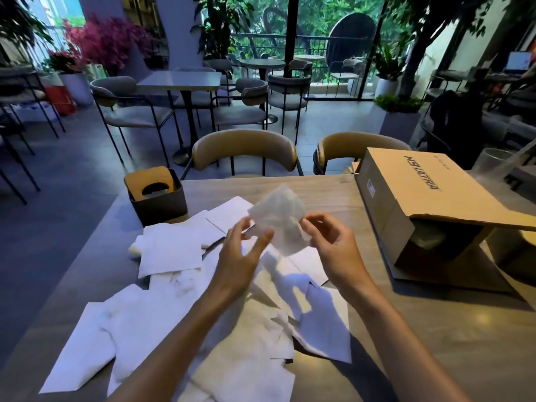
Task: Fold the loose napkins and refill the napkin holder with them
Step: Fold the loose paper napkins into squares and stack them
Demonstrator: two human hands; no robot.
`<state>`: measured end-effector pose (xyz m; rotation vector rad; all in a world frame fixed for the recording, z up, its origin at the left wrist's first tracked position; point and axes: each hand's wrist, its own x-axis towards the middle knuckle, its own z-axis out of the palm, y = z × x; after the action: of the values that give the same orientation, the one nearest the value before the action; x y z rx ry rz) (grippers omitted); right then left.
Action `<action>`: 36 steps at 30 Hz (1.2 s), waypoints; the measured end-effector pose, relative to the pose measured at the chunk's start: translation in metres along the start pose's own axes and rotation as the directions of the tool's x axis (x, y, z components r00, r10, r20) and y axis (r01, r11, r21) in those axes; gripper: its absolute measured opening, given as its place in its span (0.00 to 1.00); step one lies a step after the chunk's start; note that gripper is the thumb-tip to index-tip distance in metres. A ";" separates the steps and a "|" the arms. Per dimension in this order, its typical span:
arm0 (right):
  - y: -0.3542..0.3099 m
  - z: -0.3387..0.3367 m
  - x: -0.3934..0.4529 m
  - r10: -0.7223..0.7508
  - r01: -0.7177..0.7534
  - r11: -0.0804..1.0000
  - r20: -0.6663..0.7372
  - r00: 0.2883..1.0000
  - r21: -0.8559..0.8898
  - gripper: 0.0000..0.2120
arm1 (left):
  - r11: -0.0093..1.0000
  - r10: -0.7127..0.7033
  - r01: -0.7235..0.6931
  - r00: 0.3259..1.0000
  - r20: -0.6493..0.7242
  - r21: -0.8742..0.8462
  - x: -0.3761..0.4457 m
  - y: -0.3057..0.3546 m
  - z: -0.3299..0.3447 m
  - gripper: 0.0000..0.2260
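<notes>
Sprawling across the near edge of the pale wood-grain table, a heap of loose white paper napkins lies unfolded and overlapping, some creased, reaching from the near left corner toward the table's middle. They seem to have been dumped there so that each sheet can be taken in turn.

Above the heap the person's two bare forearms come in from the near edge. The left hand has its fingers fairly straight and spread, its fingertips meeting the lower left edge of a single thin, crumpled white napkin held up off the table; whether it truly grips the sheet cannot be told, since that part is blurred. The right hand pinches the napkin's right edge between thumb and curled fingers. Holding the sheet in the air between both hands probably lets the person find its corners and straighten it before making a fold, so the folding of this piece looks barely begun.

Further on, toward the far left corner, stands the dark square napkin holder, with a tan plate bearing a round hole sitting tilted in its open top. No folded napkins show in it, so refilling appears not to have started.

Along the right edge lies an open brown cardboard box, and beyond the far edge stand two tan curved-back chairs.
</notes>
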<state>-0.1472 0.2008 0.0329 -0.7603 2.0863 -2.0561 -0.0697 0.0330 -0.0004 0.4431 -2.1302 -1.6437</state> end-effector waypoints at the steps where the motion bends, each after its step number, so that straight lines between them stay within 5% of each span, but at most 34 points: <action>1: -0.002 0.004 0.000 0.085 -0.087 0.984 0.023 0.996 0.154 0.04 | 0.986 -0.076 0.083 0.996 0.055 -0.145 0.004 0.005 -0.005 0.27; 3: -0.004 0.009 0.003 0.209 -0.220 0.918 0.066 0.976 0.329 0.07 | 0.948 -0.129 0.168 0.979 0.158 -0.268 0.009 0.015 -0.015 0.23; 5: -0.004 0.010 0.008 0.300 -0.301 0.898 0.054 0.952 0.320 0.13 | 0.961 -0.104 0.136 0.985 0.139 -0.240 0.013 0.018 -0.019 0.20; 9: 0.005 0.004 0.024 0.282 -0.281 0.959 -0.027 0.959 0.047 0.23 | 0.999 -0.024 0.027 0.998 0.066 -0.042 0.034 0.015 -0.016 0.16; 14: 0.026 -0.013 0.061 0.136 -0.165 0.961 -0.140 0.981 -0.222 0.09 | 0.983 0.084 -0.088 0.996 0.035 0.159 0.078 0.007 -0.004 0.17; 17: 0.044 -0.017 0.091 0.172 -0.225 0.954 -0.256 0.951 -0.197 0.06 | 0.884 0.143 -0.154 0.988 0.060 0.440 0.101 -0.009 -0.003 0.18; 22: 0.077 -0.002 0.128 0.162 -0.261 0.905 -0.294 0.942 -0.337 0.07 | 0.645 0.035 -0.087 0.996 0.085 0.759 0.111 -0.051 -0.015 0.20; 26: 0.105 0.011 0.139 0.112 -0.266 0.808 -0.307 0.945 -0.526 0.06 | 0.585 0.145 -0.165 0.985 0.098 0.794 0.120 -0.068 -0.028 0.25; 31: 0.117 0.020 0.138 -0.074 -0.179 0.583 -0.271 0.960 -0.793 0.13 | 0.538 0.371 -0.350 0.915 0.157 0.767 0.130 -0.075 -0.030 0.17; 36: 0.120 0.013 0.137 -0.049 -0.157 0.575 -0.225 0.973 -0.803 0.13 | 0.554 0.460 -0.347 0.885 0.070 0.757 0.126 -0.071 -0.030 0.10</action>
<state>-0.2930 0.1251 -0.0478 -0.5120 3.1769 -1.0463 -0.1632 -0.0712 -0.0468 0.2373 -2.4859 -0.3831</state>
